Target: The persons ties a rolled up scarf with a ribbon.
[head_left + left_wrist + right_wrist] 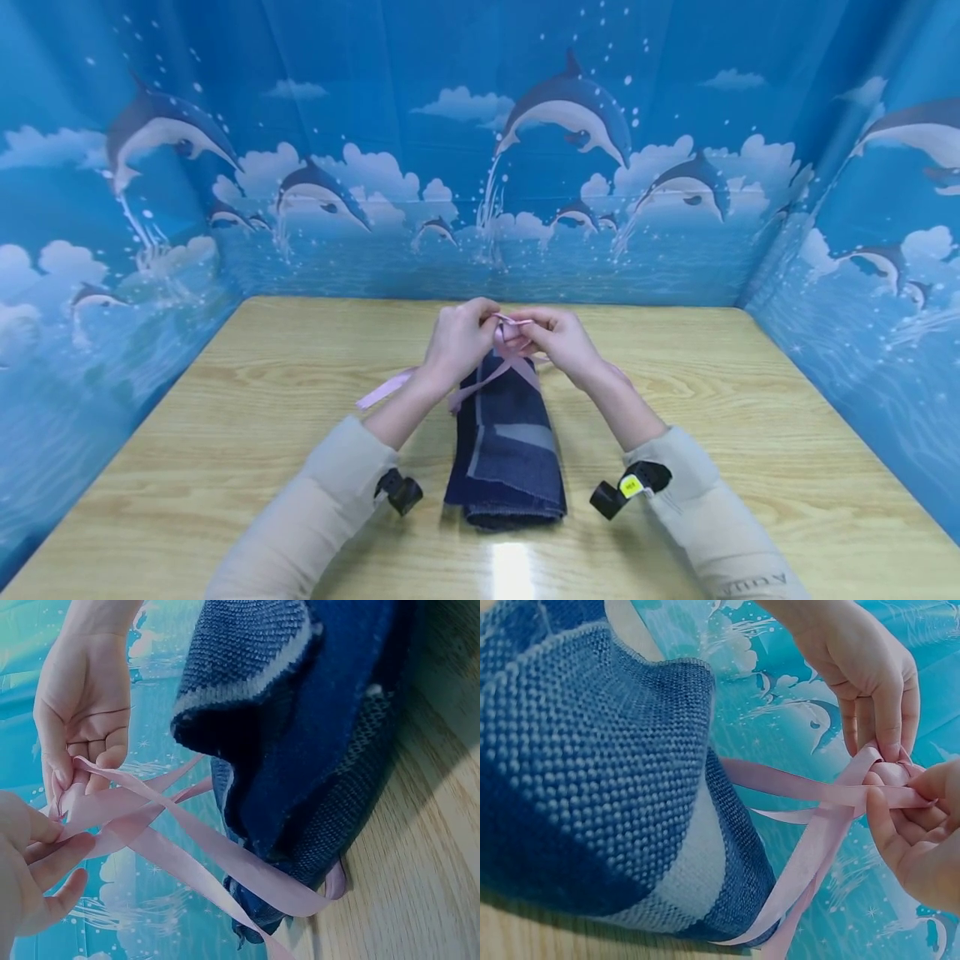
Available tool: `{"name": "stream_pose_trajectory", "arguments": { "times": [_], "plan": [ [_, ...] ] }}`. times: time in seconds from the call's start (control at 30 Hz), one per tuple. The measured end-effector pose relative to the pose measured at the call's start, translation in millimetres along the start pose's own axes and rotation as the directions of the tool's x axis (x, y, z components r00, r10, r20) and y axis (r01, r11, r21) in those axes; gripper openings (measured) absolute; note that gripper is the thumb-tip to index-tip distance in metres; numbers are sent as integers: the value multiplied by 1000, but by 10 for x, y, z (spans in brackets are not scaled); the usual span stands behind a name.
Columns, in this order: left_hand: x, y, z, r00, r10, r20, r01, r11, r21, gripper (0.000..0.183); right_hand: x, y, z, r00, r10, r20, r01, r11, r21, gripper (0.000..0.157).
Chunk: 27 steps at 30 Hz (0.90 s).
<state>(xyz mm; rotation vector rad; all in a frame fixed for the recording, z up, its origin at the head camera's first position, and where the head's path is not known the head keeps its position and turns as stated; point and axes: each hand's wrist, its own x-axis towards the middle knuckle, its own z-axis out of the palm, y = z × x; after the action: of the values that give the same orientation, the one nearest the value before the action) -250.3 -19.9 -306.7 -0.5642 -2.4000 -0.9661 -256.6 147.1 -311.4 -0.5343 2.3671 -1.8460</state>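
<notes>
A rolled dark blue and grey woven cloth (513,458) lies lengthwise on the wooden table, its far end just below both hands. A pink ribbon (172,814) passes around that far end and crosses over itself. The left hand (459,337) pinches the ribbon between thumb and fingers. Close beside it, the right hand (561,340) pinches another part, with a small loop between the two hands. In the right wrist view the ribbon (810,855) runs slack from the cloth (600,772) up to the fingertips.
One loose ribbon tail (386,388) stretches left past the left forearm. The wooden table (285,433) reaches back to a blue dolphin-print curtain (420,208), which also hangs along both sides. A black wrist camera (405,493) sits on the left sleeve, another camera (609,498) on the right.
</notes>
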Motion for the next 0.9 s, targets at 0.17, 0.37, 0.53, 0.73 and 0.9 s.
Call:
{"name": "stream_pose_trajectory", "arguments": {
  "times": [0.17,0.37,0.53,0.73,0.9],
  "plan": [
    [8,0,-4,1000,17,-3,-17,1000,7,13,7,-17,-3,999,45,-8,-45,999,-2,31],
    [2,0,-2,999,50,-12,-49,999,6,13,14,-28,-5,995,98,31,-98,995,9,34],
    [-12,-3,6,995,91,-39,-91,996,11,12,21,-34,2,989,141,40,-142,990,10,35],
    [-22,-14,18,987,144,-64,-144,990,12,11,24,-21,18,987,160,22,-160,987,24,33],
    [-28,-13,20,981,179,-76,-179,984,12,11,29,3,39,988,149,39,-151,987,62,33]
  ]
}}
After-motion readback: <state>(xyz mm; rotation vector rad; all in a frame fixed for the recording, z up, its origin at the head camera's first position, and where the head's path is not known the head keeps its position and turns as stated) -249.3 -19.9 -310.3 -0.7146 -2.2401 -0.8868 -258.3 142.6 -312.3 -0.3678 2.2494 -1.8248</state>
